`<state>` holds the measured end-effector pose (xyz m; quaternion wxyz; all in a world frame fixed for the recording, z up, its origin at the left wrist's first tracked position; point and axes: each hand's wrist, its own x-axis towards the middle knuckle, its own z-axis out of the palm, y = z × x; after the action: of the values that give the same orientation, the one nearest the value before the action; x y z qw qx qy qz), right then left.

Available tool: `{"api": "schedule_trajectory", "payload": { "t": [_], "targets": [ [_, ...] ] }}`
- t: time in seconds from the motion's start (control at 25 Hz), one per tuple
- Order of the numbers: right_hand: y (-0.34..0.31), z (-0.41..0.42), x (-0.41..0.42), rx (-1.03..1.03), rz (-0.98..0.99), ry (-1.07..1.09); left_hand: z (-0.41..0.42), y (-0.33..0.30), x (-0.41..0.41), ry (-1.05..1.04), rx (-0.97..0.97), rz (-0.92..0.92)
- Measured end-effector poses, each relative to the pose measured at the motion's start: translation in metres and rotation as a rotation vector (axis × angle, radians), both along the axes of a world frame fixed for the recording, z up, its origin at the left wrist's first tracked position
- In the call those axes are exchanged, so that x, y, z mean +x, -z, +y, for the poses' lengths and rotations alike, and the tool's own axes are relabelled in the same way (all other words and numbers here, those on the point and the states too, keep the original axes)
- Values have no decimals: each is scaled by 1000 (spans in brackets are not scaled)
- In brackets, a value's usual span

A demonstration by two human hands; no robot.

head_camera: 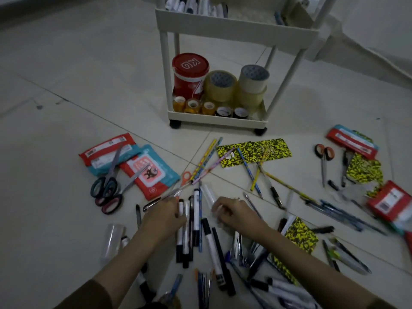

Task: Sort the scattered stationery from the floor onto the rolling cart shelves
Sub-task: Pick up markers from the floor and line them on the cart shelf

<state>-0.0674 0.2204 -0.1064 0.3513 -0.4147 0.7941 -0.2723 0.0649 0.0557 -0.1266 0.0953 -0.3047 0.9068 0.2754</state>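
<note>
Pale grey tiles on the floor (66, 74), and a cream rolling cart (236, 25) above them. On its bottom shelf a red tub (189, 74) with a white logo, tan tape rolls (220, 85), small amber ones (191, 105). Down on the tiles — yellow-and-black speckled notebooks (254, 152), red-and-teal packets (107, 157), one (151, 175) showing a pink panel. Scissors (104, 186) with teal-and-black handles, another pair (324, 152) orange. Markers (196, 210) white with black caps, pencils (206, 159) in striped multicolour.
</note>
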Motion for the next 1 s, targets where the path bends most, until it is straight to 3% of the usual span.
{"api": "schedule_trajectory", "payload": {
  "t": [0.24, 0.48, 0.6, 0.76, 0.88, 1.0],
  "targets": [
    [20, -40, 29, 91, 180, -205, 19, 9, 11, -36, 48, -153],
    [28, -47, 31, 216, 320, -202, 26, 10, 5, -26, -45, -256],
    [30, -43, 30, 226, 326, -156, 22, 10, 7, -94, 30, -194],
    [30, -43, 30, 248, 272, -88, 12, 5, 12, -164, 328, 21],
    [22, -47, 22, 260, 218, -36, 5, 0, 7, -227, 442, 97],
    [12, -45, 14, 154, 152, 36, 4, -13, -2, -311, 584, 190]
  ]
}}
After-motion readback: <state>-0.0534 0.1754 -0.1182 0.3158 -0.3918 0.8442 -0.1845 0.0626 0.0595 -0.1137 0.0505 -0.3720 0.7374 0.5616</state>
